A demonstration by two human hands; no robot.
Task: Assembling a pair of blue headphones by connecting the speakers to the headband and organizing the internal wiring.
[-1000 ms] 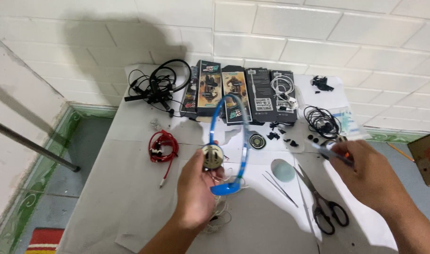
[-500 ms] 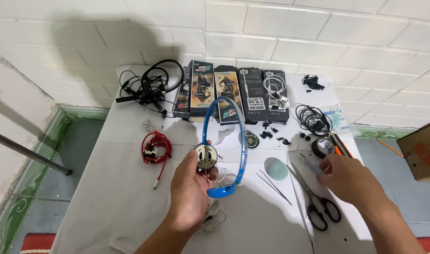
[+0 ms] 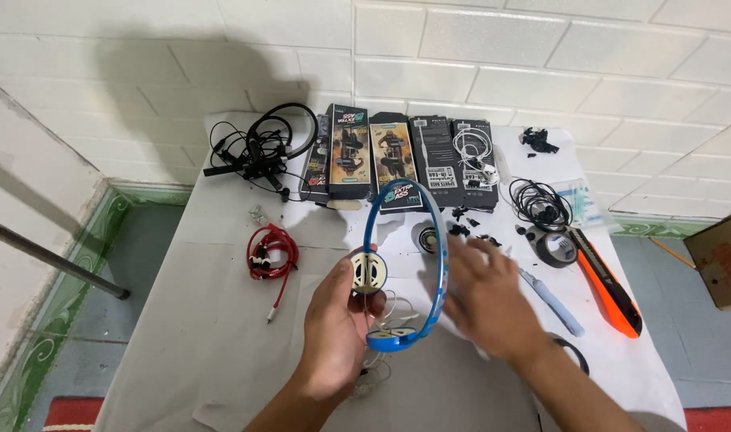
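My left hand [image 3: 336,328] holds a blue headset [image 3: 397,240] by its lower part, the band arching up and its round cream earpiece [image 3: 368,272] facing me. A thin white cord [image 3: 391,316] hangs from it. My right hand [image 3: 485,300] is blurred, fingers spread, close beside the headset's right side with nothing in it. Whether it touches the band I cannot tell.
On the white cloth-covered table [image 3: 205,336] lie a coiled red cable [image 3: 271,252], a black headset with cords [image 3: 257,148], several product boxes [image 3: 397,160], a black cable coil [image 3: 541,204], a tape roll [image 3: 556,248], an orange-black knife [image 3: 605,280] and a pale blue tool [image 3: 551,300]. A cardboard box [image 3: 721,256] stands right.
My right hand has left the tools at the right side of the table and swung left to the headset. The left hand keeps holding the headset, now slightly lower.
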